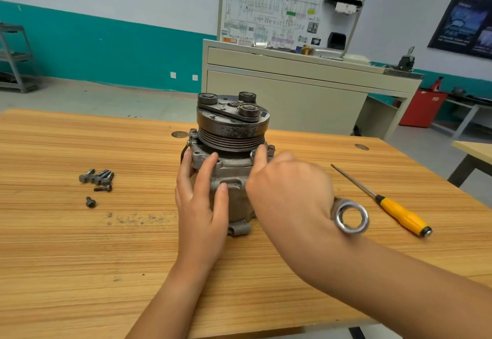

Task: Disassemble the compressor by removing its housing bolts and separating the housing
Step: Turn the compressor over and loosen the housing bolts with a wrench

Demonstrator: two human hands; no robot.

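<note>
A grey metal compressor (231, 136) stands upright on the wooden table (80, 245), its dark pulley and clutch plate on top. My left hand (202, 200) wraps around the housing's near left side, fingers spread on the flange and body. My right hand (287, 187) grips a steel wrench (351, 217); its ring end sticks out toward me past the wrist, and the other end is hidden at the flange on the right. My right forefinger reaches up to the flange beside a bolt (271, 148). Several loose bolts (97, 179) lie on the table to the left.
A screwdriver (383, 200) with a yellow handle lies on the table to the right. Behind the table stands a beige training bench (292, 80) with a wiring diagram board. A red container (420, 107) sits on the floor at far right, a metal shelf (16, 59) at far left.
</note>
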